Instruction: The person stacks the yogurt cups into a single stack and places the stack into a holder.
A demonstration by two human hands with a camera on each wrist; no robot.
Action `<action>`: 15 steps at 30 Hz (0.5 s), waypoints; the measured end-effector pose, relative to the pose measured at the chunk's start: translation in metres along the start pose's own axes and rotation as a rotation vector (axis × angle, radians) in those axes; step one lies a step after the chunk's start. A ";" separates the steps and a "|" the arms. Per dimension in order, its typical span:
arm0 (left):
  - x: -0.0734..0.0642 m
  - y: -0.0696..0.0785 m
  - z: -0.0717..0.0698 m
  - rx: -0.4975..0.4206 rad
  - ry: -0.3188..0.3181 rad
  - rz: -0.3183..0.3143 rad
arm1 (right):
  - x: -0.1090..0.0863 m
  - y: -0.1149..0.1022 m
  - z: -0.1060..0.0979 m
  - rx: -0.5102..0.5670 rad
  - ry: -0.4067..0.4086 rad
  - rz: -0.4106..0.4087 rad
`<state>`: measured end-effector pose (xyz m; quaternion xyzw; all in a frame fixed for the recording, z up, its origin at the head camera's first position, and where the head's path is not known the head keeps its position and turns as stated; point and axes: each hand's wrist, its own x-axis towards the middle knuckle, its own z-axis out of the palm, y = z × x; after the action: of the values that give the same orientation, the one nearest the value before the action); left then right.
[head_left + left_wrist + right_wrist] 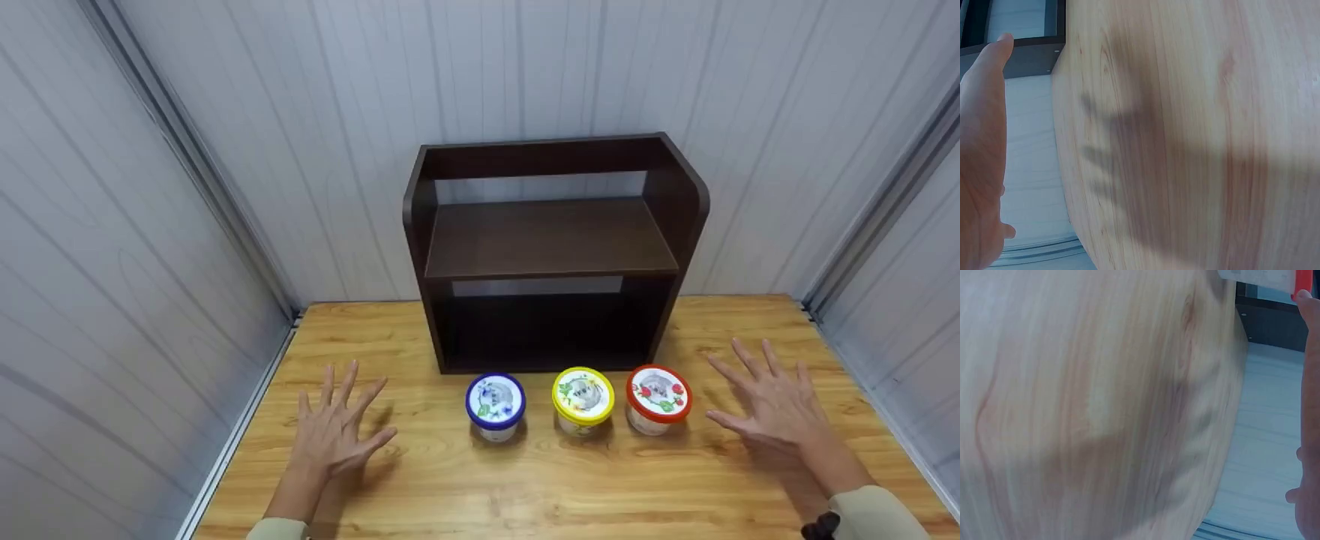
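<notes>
My left hand (334, 427) is spread wide above the table, left of a tub with a blue-rimmed lid (496, 403). On the other side, my right hand (776, 401) has its fingers fanned out too, with nothing in it. Nearest to it stands a tub with a red-rimmed lid (659, 394). Between the two tubs is one with a yellow-rimmed lid (583, 397), closer to the red one. All three stand upright, with koala pictures on their lids. In the right wrist view the red rim (1302, 282) shows beside the thumb.
A dark brown two-level shelf (553, 238) stands right behind the tubs, against the back wall (360, 150). Pale panels (127, 300) close off both sides of the wooden table (547, 495). Both hands cast shadows on the tabletop.
</notes>
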<state>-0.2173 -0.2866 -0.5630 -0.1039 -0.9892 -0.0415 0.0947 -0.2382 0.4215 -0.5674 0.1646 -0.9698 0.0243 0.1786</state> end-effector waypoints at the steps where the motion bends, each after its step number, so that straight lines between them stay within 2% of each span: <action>1: 0.001 0.001 0.000 -0.004 0.002 0.002 | 0.001 -0.001 0.000 0.000 0.007 -0.006; 9: 0.008 0.012 0.000 -0.044 -0.006 0.008 | 0.010 -0.013 -0.002 0.022 0.058 -0.051; 15: 0.015 0.027 -0.002 -0.052 -0.027 0.020 | 0.017 -0.023 -0.003 0.023 0.103 -0.092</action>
<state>-0.2259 -0.2572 -0.5559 -0.1169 -0.9879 -0.0648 0.0792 -0.2451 0.3949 -0.5591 0.2095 -0.9503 0.0355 0.2275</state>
